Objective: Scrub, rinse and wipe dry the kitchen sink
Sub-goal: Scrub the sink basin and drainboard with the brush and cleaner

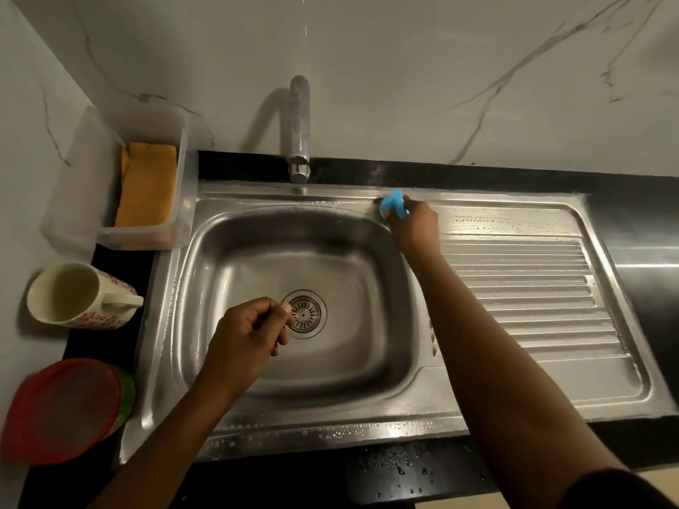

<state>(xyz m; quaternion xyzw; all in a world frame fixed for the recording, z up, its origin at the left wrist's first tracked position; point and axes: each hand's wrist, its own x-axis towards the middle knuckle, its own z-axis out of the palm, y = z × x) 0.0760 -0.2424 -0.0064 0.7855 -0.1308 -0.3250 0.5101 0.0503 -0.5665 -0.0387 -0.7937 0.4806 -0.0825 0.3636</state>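
Note:
A stainless steel sink [367, 409] fills the middle, with a drain strainer [305, 313] in its basin and a ribbed drainboard [521, 288] on the right. My right hand [413, 224] grips a blue scrubber [393, 205] and presses it on the sink's back rim, just right of the tap [299, 126]. Soapy foam streaks lie on the drainboard's far end. My left hand [250, 334] hovers over the basin near the drain, fingers curled into a loose fist, nothing visible in it.
A clear plastic tub [176, 200] holding an orange cloth [148, 183] stands at the back left. A patterned mug [73, 293] and a red-lidded container [62, 409] sit on the black counter at the left. Water droplets dot the front rim.

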